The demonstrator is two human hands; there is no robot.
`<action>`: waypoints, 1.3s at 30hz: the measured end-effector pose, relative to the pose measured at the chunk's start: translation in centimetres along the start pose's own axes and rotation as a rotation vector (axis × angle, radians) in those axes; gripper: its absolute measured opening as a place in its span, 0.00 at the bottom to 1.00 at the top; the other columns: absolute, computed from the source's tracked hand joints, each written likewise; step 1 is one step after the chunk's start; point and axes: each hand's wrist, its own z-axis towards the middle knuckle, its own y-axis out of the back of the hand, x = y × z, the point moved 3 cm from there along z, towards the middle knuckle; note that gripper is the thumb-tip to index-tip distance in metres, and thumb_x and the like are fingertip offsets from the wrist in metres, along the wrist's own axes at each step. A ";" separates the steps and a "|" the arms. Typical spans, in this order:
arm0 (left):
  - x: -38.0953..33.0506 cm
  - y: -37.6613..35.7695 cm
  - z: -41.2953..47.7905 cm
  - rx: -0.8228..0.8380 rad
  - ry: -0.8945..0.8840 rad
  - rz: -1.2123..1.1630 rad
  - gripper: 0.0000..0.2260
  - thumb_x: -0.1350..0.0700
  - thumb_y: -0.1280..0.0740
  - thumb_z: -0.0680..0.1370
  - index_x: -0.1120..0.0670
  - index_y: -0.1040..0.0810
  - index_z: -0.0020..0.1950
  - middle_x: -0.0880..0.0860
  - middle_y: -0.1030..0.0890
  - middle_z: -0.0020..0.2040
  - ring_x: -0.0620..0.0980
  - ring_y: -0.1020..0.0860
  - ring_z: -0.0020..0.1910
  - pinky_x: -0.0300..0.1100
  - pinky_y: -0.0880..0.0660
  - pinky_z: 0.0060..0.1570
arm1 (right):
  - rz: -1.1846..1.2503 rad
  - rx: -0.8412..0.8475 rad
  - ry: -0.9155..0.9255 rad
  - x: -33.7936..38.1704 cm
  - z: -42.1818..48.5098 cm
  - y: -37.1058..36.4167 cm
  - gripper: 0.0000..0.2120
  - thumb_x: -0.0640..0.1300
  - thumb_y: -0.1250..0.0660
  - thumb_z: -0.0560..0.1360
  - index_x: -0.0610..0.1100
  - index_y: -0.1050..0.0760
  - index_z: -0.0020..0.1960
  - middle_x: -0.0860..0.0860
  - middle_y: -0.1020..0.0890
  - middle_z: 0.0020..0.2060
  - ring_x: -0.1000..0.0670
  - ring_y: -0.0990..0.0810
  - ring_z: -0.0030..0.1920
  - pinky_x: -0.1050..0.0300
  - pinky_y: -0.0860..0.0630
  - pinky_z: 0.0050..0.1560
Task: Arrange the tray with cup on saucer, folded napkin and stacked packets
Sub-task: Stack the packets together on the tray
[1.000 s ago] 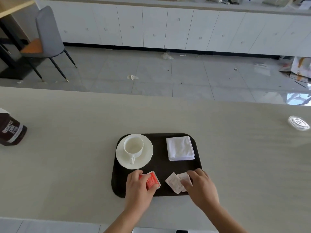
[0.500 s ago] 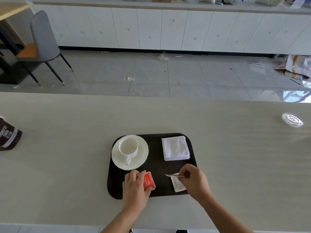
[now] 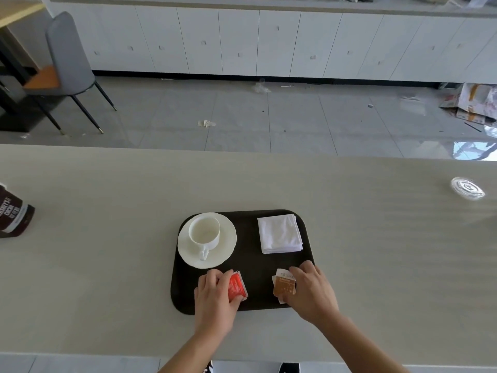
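A dark tray (image 3: 252, 265) lies on the pale counter. On its far left, a white cup (image 3: 204, 234) stands on a white saucer (image 3: 228, 242). A folded white napkin (image 3: 279, 233) lies on the far right of the tray. At the near left, my left hand (image 3: 215, 300) grips a red packet (image 3: 237, 287) by its edges. At the near right, my right hand (image 3: 312, 292) holds a brown packet (image 3: 284, 285) that lies over a white packet, of which only the edges show.
A brown pouch (image 3: 14, 214) lies at the counter's left edge. A clear plastic lid (image 3: 467, 189) sits at the far right. Beyond the counter are a tiled floor with litter, a grey chair (image 3: 64, 65) and white cabinets.
My right hand lifted one of the white packets, turned it brown side up and set it down over the other one. My left hand stayed on the red packet.
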 end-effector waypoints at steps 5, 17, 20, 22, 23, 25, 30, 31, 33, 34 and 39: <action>0.0 0.0 0.0 0.002 -0.008 0.017 0.29 0.48 0.20 0.63 0.50 0.23 0.61 0.50 0.25 0.51 0.52 0.26 0.51 0.46 0.25 0.48 | -0.030 -0.065 0.121 1.7 0.3 -0.5 0.25 0.49 0.25 0.70 0.52 0.26 0.66 0.53 0.24 0.55 0.50 0.25 0.54 0.59 0.25 0.50; 0.1 0.0 -0.1 0.006 0.004 0.013 0.28 0.47 0.20 0.64 0.49 0.23 0.62 0.48 0.25 0.52 0.51 0.27 0.53 0.45 0.27 0.49 | 0.034 0.108 0.088 0.3 1.3 -0.1 0.25 0.46 0.26 0.72 0.51 0.30 0.67 0.52 0.28 0.57 0.48 0.26 0.56 0.60 0.27 0.48; 0.1 0.1 -0.1 0.002 -0.003 0.017 0.28 0.47 0.20 0.64 0.49 0.23 0.62 0.49 0.25 0.51 0.51 0.27 0.52 0.45 0.26 0.48 | 0.038 0.069 0.095 0.4 1.5 0.7 0.12 0.45 0.28 0.72 0.50 0.27 0.53 0.53 0.27 0.48 0.51 0.25 0.45 0.62 0.31 0.37; 0.1 0.2 0.0 0.002 -0.004 0.019 0.28 0.46 0.20 0.64 0.49 0.23 0.62 0.49 0.25 0.52 0.51 0.27 0.52 0.45 0.26 0.49 | 0.114 0.030 0.048 -0.1 1.5 1.7 0.08 0.44 0.28 0.72 0.49 0.27 0.45 0.54 0.26 0.43 0.52 0.26 0.38 0.60 0.29 0.34; 0.1 0.2 0.0 0.006 -0.002 0.018 0.28 0.46 0.20 0.64 0.49 0.23 0.62 0.49 0.25 0.52 0.51 0.26 0.52 0.45 0.26 0.49 | 0.145 0.000 0.013 -0.5 1.4 2.2 0.07 0.44 0.28 0.72 0.49 0.27 0.43 0.55 0.25 0.40 0.52 0.25 0.37 0.59 0.28 0.35; 0.0 0.2 0.0 0.010 0.003 0.017 0.29 0.46 0.20 0.64 0.49 0.23 0.62 0.49 0.25 0.52 0.51 0.27 0.53 0.46 0.26 0.49 | 0.218 -0.100 -0.061 -1.6 1.3 3.4 0.08 0.43 0.28 0.71 0.50 0.26 0.39 0.56 0.23 0.34 0.54 0.25 0.35 0.60 0.28 0.33; 0.0 0.2 0.1 0.015 0.018 0.012 0.28 0.46 0.21 0.64 0.48 0.23 0.62 0.49 0.25 0.53 0.51 0.27 0.53 0.46 0.27 0.49 | 0.321 -0.373 0.069 -1.0 0.1 4.5 0.11 0.36 0.24 0.65 0.45 0.26 0.35 0.53 0.23 0.34 0.50 0.25 0.31 0.57 0.29 0.29; 0.0 0.2 0.1 0.015 0.021 0.009 0.28 0.46 0.21 0.64 0.48 0.23 0.62 0.49 0.24 0.53 0.51 0.27 0.53 0.46 0.27 0.49 | 0.313 -0.385 0.155 -0.3 -0.3 4.3 0.12 0.32 0.25 0.65 0.43 0.26 0.35 0.52 0.23 0.36 0.49 0.25 0.31 0.56 0.28 0.29; 0.0 0.2 0.2 0.014 0.026 0.005 0.28 0.47 0.20 0.64 0.48 0.23 0.61 0.49 0.24 0.52 0.52 0.26 0.53 0.47 0.26 0.49 | 0.272 -0.289 0.315 0.9 -0.8 3.4 0.11 0.27 0.29 0.64 0.41 0.26 0.36 0.50 0.22 0.41 0.49 0.24 0.34 0.57 0.25 0.32; 0.0 0.2 0.1 0.012 0.024 0.003 0.28 0.47 0.20 0.63 0.49 0.22 0.61 0.49 0.24 0.52 0.52 0.26 0.52 0.47 0.26 0.49 | 0.232 -0.195 0.386 1.2 -1.0 2.7 0.10 0.27 0.31 0.66 0.41 0.24 0.38 0.50 0.22 0.45 0.49 0.22 0.38 0.58 0.23 0.35; -0.1 0.4 0.2 0.006 0.012 0.000 0.28 0.46 0.21 0.64 0.47 0.23 0.62 0.48 0.25 0.52 0.51 0.27 0.52 0.45 0.27 0.49 | 0.225 -0.017 0.345 0.2 -0.8 1.1 0.15 0.32 0.33 0.66 0.48 0.19 0.46 0.57 0.20 0.55 0.55 0.24 0.58 0.69 0.27 0.51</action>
